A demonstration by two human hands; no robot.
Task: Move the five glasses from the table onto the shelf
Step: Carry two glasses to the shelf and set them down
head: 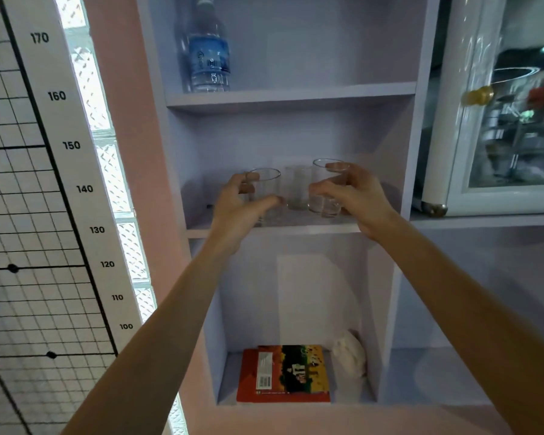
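Both arms reach up to the middle compartment of a pale lilac shelf [274, 230]. My left hand [237, 211] is wrapped around a clear glass [266, 188] at the left of that shelf board. Fingers and thumb of my right hand [355, 197] grip a second clear glass [325, 189] at the right, held slightly tilted just above the board. Between the two, further back, a third clear glass [297, 188] stands on the shelf. The table is out of view.
A water bottle [209, 48] stands in the compartment above. Below, an orange book [285, 373] and a white crumpled object [350, 351] lie in the lower compartment. A glass-door cabinet [503, 105] is at the right, a height chart [73, 146] at the left.
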